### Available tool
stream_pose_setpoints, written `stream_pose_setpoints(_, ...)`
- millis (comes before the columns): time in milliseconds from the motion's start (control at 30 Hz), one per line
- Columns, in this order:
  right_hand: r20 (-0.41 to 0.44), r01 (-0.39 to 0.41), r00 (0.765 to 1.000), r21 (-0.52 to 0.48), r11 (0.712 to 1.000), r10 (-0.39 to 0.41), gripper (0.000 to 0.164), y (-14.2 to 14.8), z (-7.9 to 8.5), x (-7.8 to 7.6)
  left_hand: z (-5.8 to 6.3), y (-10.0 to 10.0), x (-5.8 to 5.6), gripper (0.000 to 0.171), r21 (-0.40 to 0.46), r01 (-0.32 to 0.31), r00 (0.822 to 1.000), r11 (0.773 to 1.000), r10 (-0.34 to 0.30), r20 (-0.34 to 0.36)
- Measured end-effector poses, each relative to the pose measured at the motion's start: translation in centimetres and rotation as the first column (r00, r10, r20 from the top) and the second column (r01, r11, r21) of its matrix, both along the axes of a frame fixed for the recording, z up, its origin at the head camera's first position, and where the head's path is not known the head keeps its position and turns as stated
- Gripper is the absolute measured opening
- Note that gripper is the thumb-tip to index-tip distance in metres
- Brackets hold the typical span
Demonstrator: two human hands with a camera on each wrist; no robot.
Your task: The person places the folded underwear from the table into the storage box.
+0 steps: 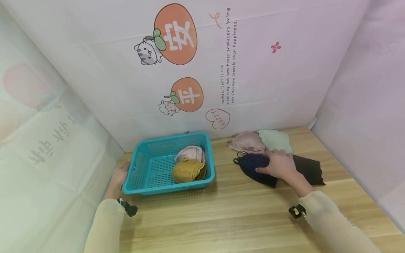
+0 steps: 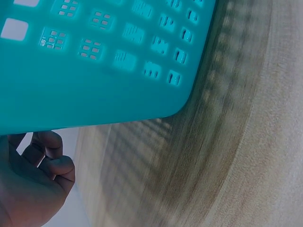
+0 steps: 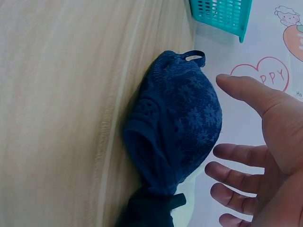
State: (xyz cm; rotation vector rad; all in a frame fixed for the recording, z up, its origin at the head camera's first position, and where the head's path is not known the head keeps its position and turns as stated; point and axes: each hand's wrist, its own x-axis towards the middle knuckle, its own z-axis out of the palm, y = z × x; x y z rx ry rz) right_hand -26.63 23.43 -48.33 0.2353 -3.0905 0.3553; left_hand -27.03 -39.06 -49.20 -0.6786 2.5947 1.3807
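My left hand (image 1: 119,175) grips the left rim of a turquoise plastic basket (image 1: 167,191); in the left wrist view its fingers (image 2: 53,165) curl in at the basket's rim. Inside the basket, at the right, lie a mustard yellow bra (image 1: 186,171) and a pale pink one (image 1: 191,153). My right hand (image 1: 280,164) is over a folded navy bra (image 1: 253,167) at the right of the table. In the right wrist view, thumb and fingers are spread apart around the lace cup of the navy bra (image 3: 189,113), with nothing held.
A dusty pink bra (image 1: 248,141) and a pale green one (image 1: 276,140) lie behind the navy bra, near the back wall. To its right is a black one (image 1: 308,170). Printed cloth walls (image 1: 253,70) enclose the wooden table (image 1: 215,218) at the back and sides.
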Motion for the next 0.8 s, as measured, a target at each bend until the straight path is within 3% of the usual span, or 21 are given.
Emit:
stream_pose_setpoints(433, 0.045, 0.016, 0.999, 0.085, 0.996, -0.02, 0.119, 0.3, -1.2, -0.3, -0.1, -0.1, -0.3, 0.089, 0.013, -0.009, 1.0, 1.0, 0.009, -0.005)
stream_pose_setpoints(800, 0.055, 0.006, 0.998, 0.088, 0.996, -0.01, 0.107, 0.7, -2.0, -0.5, 0.2, -0.1, -0.3, 0.089, -0.002, 0.003, 1.0, 1.0, -0.003, 0.003)
